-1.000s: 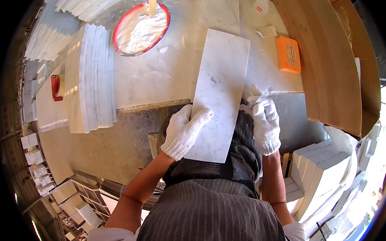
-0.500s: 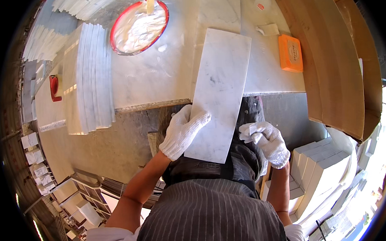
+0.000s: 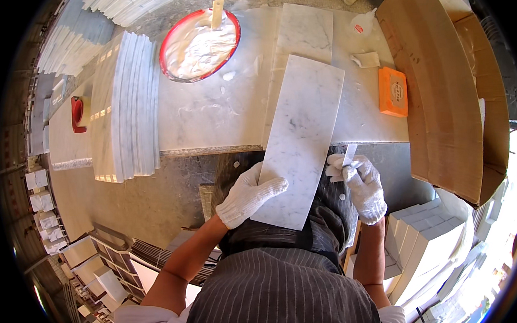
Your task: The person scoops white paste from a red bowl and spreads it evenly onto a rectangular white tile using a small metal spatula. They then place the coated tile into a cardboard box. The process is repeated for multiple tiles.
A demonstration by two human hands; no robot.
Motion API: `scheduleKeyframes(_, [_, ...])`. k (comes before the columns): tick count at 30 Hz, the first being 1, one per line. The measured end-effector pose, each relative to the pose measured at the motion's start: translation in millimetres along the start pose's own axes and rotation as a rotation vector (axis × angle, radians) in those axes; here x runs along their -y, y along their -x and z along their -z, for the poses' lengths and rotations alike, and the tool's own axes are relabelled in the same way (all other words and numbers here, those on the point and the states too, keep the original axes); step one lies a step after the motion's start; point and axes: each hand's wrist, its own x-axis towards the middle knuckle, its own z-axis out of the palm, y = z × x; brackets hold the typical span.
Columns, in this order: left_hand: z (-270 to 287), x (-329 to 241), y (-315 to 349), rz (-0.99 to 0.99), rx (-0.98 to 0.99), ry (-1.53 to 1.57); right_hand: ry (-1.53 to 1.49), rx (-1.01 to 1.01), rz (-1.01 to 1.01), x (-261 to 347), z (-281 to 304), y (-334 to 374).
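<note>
A long white marble tile [image 3: 301, 126] with grey veins slants from the bench top over my lap, its near end above my apron. My left hand [image 3: 249, 199], in a white knit glove, grips its left edge with the thumb on top; the fingers underneath are hidden. Beside the tile's right edge, my gloved right hand [image 3: 362, 186] is closed round a small flat pale strip [image 3: 350, 154] that points upward. Whether the strip is a scraper blade I cannot tell. Another marble tile [image 3: 304, 32] lies on the bench beyond.
A red-rimmed bowl [image 3: 167, 67] of white paste holds a flat stick [image 3: 217, 13]. Stacked tiles [image 3: 123, 106] stand at left. An orange box [image 3: 392, 93], a folded pale cloth [image 3: 365, 60] and a cardboard box [image 3: 438, 98] are right. White boxes [image 3: 423, 241] lie below.
The whole view has shifted, so the bench sits lower in it. My right hand has turned, and the pale strip now shows above its fingers. My left hand keeps its hold on the tile.
</note>
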Motion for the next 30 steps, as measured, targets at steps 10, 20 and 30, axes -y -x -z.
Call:
scheduleKeyframes(10, [12.4,-52.0,-15.3,-0.716,-0.573,-0.86,-0.018,-0.063,0.058,6.5,-4.0,-4.4])
scheduleKeyframes(20, [0.6,-113.0,-99.3,-1.059,-0.59,-1.407,0.022,-0.083,0.097,15.4,-10.3,-7.3])
scheduleKeyframes(30, [3.5,-120.2,-99.1,-1.073,-0.565,-1.44,0.025,-0.168,0.206,16.0,-10.5,-15.1])
